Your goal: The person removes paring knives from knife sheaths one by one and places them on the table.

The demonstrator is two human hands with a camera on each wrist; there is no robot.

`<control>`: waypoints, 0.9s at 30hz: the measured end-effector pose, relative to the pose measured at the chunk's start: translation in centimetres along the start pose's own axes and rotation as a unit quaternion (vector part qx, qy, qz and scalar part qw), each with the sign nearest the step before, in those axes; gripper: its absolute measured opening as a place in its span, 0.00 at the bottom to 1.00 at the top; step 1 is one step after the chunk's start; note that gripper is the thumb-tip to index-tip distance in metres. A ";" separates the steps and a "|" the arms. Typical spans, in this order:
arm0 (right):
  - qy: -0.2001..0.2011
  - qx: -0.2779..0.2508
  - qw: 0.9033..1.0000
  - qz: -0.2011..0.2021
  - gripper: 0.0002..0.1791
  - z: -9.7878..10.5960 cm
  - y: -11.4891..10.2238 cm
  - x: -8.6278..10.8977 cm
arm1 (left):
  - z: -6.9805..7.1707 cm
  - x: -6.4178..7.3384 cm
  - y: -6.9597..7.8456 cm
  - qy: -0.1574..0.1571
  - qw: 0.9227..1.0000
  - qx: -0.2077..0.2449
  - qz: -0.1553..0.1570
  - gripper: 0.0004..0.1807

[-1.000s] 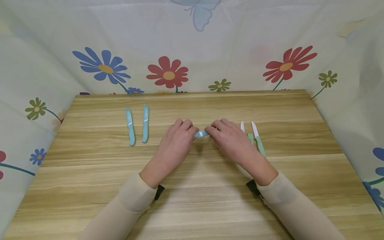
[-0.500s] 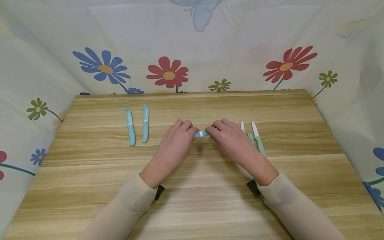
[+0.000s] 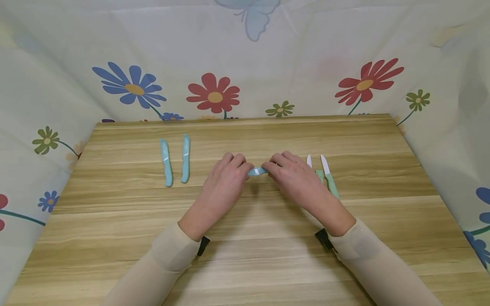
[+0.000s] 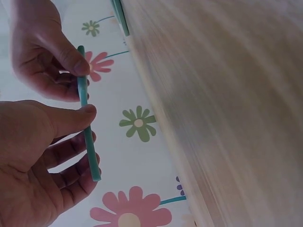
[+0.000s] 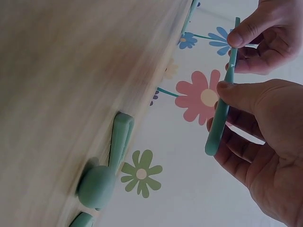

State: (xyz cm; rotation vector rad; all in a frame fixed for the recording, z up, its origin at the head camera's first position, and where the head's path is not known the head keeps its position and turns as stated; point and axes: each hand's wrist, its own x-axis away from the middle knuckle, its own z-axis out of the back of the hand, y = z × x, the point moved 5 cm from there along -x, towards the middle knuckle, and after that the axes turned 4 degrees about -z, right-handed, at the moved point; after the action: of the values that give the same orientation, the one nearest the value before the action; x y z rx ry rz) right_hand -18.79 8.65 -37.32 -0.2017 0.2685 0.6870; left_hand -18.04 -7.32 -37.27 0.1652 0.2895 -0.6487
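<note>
A blue paring knife in its sheath is held level above the table between both hands, its middle showing. My left hand pinches the sheath end; the thumb presses one side and fingers back the other. My right hand likewise pinches the handle between thumb and fingers. Right of that hand lies a green-handled paring knife with a bare white blade. Beside it are a green sheath and another white blade, both partly hidden by the right hand.
Two blue sheathed knives lie side by side at the left of the wooden table. A flower-printed cloth surrounds the table's back and sides.
</note>
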 end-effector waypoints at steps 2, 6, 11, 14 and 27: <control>0.000 -0.001 1.000 -0.001 0.12 0.0 0.0 0.0 | 0.0 0.0 0.0 -0.001 1.000 0.001 0.002 0.12; 0.001 -0.001 1.000 -0.002 0.12 -0.1 0.0 0.0 | 0.0 0.1 -0.1 -0.005 1.000 0.002 0.005 0.12; 0.003 -0.005 1.000 -0.001 0.12 0.0 0.1 0.1 | -0.1 0.1 -0.1 -0.007 1.000 0.002 0.006 0.13; 0.004 -0.008 1.000 -0.001 0.12 0.0 0.1 0.0 | -0.1 0.1 -0.2 -0.005 1.000 0.002 0.006 0.13; 0.009 -0.008 1.000 0.004 0.12 0.0 0.2 0.0 | 0.0 0.1 -0.2 -0.010 1.000 0.003 0.013 0.14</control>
State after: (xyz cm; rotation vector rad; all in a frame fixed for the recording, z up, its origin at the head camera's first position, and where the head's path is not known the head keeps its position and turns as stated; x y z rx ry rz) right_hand -18.89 8.81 -37.35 -0.2228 0.2819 0.6957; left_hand -18.11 -7.57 -37.34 0.1687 0.2658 -0.6262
